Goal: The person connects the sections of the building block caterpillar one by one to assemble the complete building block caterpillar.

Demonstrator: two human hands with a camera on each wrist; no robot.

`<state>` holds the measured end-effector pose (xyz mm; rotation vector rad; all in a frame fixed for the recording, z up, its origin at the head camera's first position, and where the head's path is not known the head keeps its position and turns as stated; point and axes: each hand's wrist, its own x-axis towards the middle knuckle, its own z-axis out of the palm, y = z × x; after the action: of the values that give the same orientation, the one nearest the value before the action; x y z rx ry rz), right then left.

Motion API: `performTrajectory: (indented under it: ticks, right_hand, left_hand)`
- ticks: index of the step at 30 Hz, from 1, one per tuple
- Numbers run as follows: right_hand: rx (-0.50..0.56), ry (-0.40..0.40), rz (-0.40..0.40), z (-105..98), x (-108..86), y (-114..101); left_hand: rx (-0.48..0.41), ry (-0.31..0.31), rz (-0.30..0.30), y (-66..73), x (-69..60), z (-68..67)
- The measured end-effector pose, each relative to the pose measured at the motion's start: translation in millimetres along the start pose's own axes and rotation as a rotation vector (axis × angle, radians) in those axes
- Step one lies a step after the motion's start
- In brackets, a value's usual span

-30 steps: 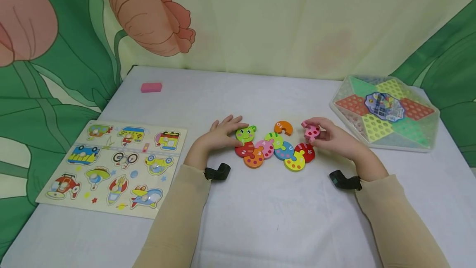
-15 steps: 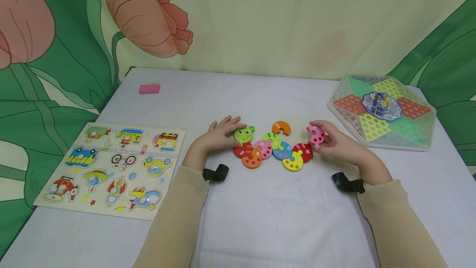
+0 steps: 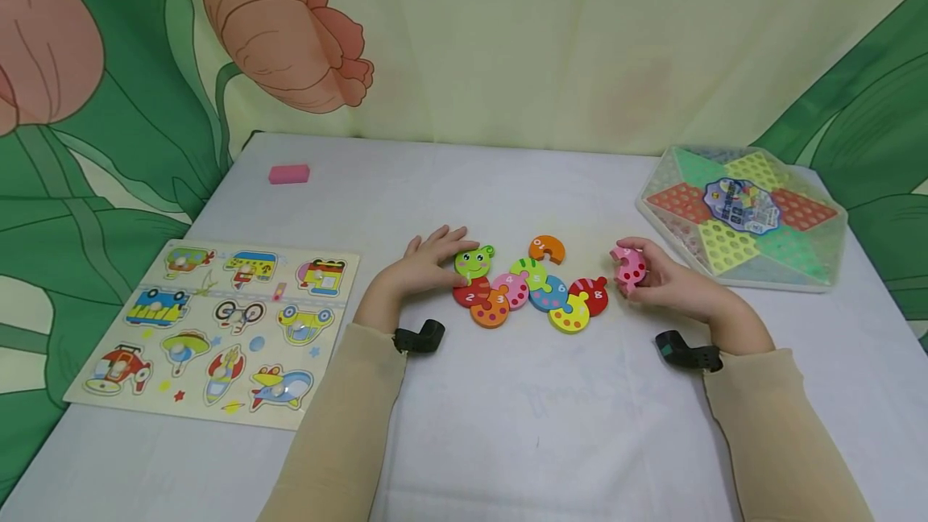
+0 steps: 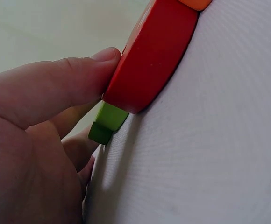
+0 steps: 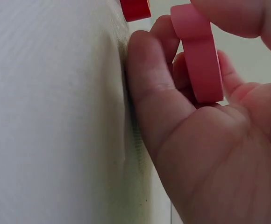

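Several numbered wooden caterpillar puzzle pieces lie joined in a wavy row, from the green smiling head piece (image 3: pixel 474 262) to the red piece numbered 8 (image 3: pixel 596 296). My left hand (image 3: pixel 426 267) rests against the row's left end, fingers extended by the head piece. Its thumb (image 4: pixel 86 72) touches the red piece numbered 2 (image 4: pixel 156 56). My right hand (image 3: pixel 670 282) pinches a loose pink spotted puzzle piece (image 3: pixel 630 267), held on edge just right of the row. In the right wrist view, the thick side of this piece stands between fingers and thumb. Its number is hidden.
An orange piece numbered 10 (image 3: pixel 547 248) lies loose behind the row. A vehicle peg puzzle board (image 3: pixel 203 329) lies on the left, with a pink block (image 3: pixel 289 174) farther back. At the back right sits a clear hexagonal game box (image 3: pixel 741 220).
My right hand has moved to the right with the pink piece, away from the red piece 8, turning it slightly. My left hand stays at the row's left end.
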<state>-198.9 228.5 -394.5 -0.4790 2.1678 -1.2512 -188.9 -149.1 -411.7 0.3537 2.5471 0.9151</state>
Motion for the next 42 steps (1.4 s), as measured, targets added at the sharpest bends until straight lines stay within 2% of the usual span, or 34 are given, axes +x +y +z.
performTrajectory:
  ticks: [5,12,20,25,34,42]
  right_hand:
    - [-0.016,0.002,-0.005,0.3,-0.7,-0.6]
    - [0.003,-0.006,-0.052,1.5,-1.1,-0.3]
    - [-0.004,0.010,-0.025,1.5,0.6,0.1]
    - [-0.017,0.035,-0.038,2.0,2.0,0.7]
    - [-0.110,0.029,0.022,4.5,2.8,-3.7]
    - [-0.177,0.057,0.022,7.6,3.9,-7.4]
  left_hand:
    - [-0.003,0.003,0.007,1.0,-0.8,-0.7]
    - [-0.007,0.005,0.018,2.0,-1.9,-1.2]
    - [-0.022,0.006,0.009,1.3,-1.4,-1.1]
    - [-0.024,0.004,0.005,1.2,-0.9,-1.0]
    - [-0.023,0.005,0.001,1.2,-0.7,-0.6]
    - [-0.024,0.001,0.002,2.6,-2.0,-1.0]
